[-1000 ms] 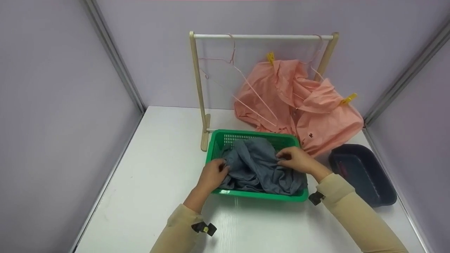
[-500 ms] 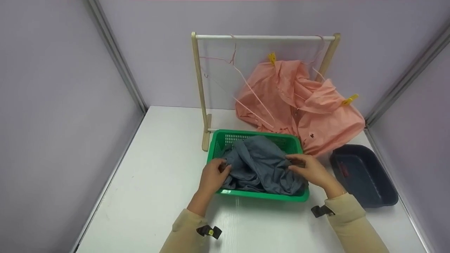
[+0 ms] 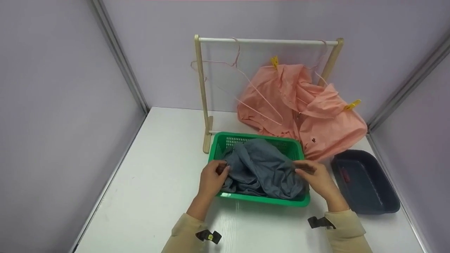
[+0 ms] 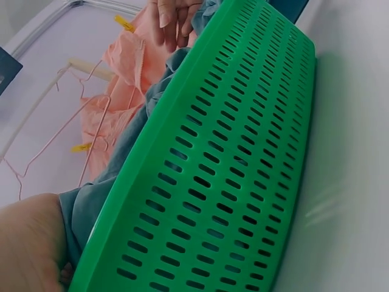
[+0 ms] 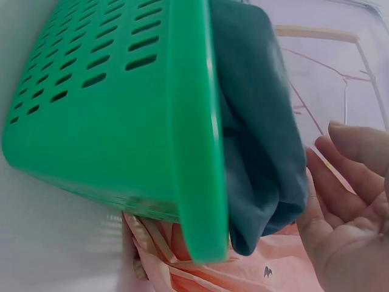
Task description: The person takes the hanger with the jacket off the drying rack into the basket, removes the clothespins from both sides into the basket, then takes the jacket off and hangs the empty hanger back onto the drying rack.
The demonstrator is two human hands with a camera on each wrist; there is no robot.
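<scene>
Grey cloth (image 3: 262,168), hands (image 3: 211,177) at basket edges (image 3: 267,200)

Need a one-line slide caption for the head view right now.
Both hands, left hand and right hand, at the grey garment in a green basket, before a rack with a pink shirt.

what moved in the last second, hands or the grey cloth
The right hand slid from the middle of the grey cloth out to its right edge by the green basket rim; its fingers now look open in the right wrist view. The left hand kept gripping the cloth's left edge. The basket, pink garment and rack stayed put.
</scene>
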